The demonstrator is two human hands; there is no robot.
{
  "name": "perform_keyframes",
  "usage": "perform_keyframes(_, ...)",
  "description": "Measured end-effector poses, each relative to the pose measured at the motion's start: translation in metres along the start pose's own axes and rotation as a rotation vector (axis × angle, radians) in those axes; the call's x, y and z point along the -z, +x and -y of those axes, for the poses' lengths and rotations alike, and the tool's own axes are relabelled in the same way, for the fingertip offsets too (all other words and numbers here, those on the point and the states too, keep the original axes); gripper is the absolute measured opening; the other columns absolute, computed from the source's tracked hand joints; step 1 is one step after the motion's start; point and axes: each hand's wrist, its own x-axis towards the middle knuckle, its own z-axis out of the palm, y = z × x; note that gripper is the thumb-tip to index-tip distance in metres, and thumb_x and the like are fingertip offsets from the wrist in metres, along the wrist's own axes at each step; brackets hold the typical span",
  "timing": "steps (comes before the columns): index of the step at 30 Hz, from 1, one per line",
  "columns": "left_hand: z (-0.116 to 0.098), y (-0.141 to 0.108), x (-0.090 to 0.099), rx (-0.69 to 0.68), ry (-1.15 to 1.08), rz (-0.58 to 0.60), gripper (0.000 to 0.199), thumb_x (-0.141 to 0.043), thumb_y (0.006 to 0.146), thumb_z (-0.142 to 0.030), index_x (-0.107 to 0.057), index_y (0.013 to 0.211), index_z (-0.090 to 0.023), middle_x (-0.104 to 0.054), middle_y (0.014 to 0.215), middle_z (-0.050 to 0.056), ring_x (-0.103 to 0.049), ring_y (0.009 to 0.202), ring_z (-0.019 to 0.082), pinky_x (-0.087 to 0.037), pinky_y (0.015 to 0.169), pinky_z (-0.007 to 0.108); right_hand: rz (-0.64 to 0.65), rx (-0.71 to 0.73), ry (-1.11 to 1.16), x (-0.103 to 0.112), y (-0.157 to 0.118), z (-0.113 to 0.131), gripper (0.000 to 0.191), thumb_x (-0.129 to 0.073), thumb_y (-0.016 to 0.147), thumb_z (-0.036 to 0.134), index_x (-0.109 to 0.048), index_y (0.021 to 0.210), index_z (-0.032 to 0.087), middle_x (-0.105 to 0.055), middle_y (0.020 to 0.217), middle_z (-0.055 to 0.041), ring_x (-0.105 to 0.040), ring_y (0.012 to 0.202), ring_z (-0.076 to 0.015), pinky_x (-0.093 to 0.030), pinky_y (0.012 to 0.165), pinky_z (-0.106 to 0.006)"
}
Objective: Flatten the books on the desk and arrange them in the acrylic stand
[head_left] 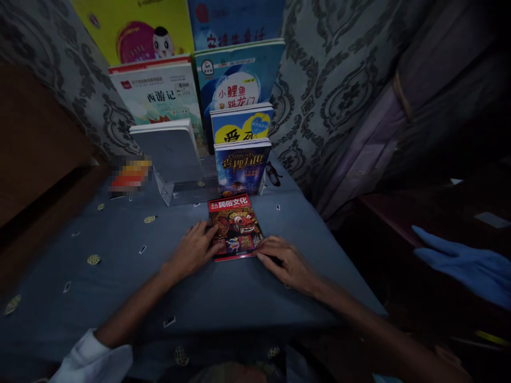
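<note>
A small red-and-black children's book (235, 226) with a dragon-like mask on its cover lies flat on the cloth-covered table, just before a book rack. My left hand (195, 247) rests at its left edge, thumb and fingers apart, their tips on the cover. At the lower right corner, my right hand (289, 263) has thumb and fingertips closed together on the book's edge. Directly behind, a dark blue book (241, 167) stands in the clear rack (167, 191). To its left a book with a plain grey-white face (165, 151) leans upright.
More picture books, including a white one (159, 88) and a teal one (239, 77), rise in tiers behind. Dark-framed glasses (273, 174) lie right of the rack. A blurred orange item (130, 175) is at left. A blue glove (467, 260) lies beyond the right table edge.
</note>
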Motion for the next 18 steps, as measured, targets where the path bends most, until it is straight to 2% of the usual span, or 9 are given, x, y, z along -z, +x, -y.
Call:
perform_keyframes(3,0.014,0.025,-0.01,0.052,-0.021,-0.028,0.043,-0.049,0.101,-0.039,-0.053,0.138,-0.017,-0.054,0.139,0.016,-0.054,0.126,0.03,-0.046,0.104,0.047,-0.007,0.018,-0.005,0.0,0.01,-0.003,0.028,-0.047,0.102,0.026,-0.071,0.088,0.019,-0.074,0.081,-0.0053,-0.067,0.077,-0.0194,-0.049,0.077,-0.037)
perform_keyframes(6,0.021,0.048,-0.017,0.061,-0.016,-0.04,0.04,-0.047,0.101,-0.034,-0.053,0.135,-0.015,-0.054,0.143,0.017,-0.054,0.13,0.029,-0.044,0.108,0.048,0.011,0.019,-0.003,-0.005,0.024,-0.009,0.028,-0.047,0.102,0.026,-0.072,0.092,0.02,-0.076,0.084,-0.0059,-0.07,0.08,-0.02,-0.051,0.08,-0.037)
perform_keyframes(9,0.023,0.065,-0.021,0.049,-0.023,-0.071,0.038,-0.048,0.1,-0.03,-0.054,0.133,-0.011,-0.056,0.142,0.019,-0.054,0.132,0.029,-0.043,0.11,0.046,0.024,0.023,-0.017,-0.014,0.043,-0.024,0.026,-0.047,0.102,0.026,-0.072,0.106,0.02,-0.077,0.101,-0.0091,-0.071,0.098,-0.0232,-0.053,0.092,-0.042)
perform_keyframes(13,0.022,0.079,-0.028,0.006,-0.064,-0.128,0.035,-0.047,0.099,-0.025,-0.057,0.13,-0.011,-0.058,0.141,0.018,-0.055,0.132,0.027,-0.044,0.11,0.045,0.017,0.031,-0.089,-0.034,0.075,-0.049,0.037,-0.044,0.1,0.021,-0.061,0.131,0.014,-0.066,0.133,-0.0175,-0.059,0.128,-0.0264,-0.047,0.109,-0.049)
perform_keyframes(18,0.024,0.085,-0.039,-0.01,-0.113,-0.18,0.038,-0.046,0.098,-0.022,-0.055,0.134,-0.01,-0.057,0.144,0.018,-0.053,0.135,0.027,-0.043,0.113,0.044,0.073,-0.029,-0.241,-0.05,0.108,-0.069,0.044,-0.041,0.098,0.017,-0.054,0.138,0.004,-0.058,0.142,-0.0242,-0.052,0.136,-0.0293,-0.042,0.115,-0.051)
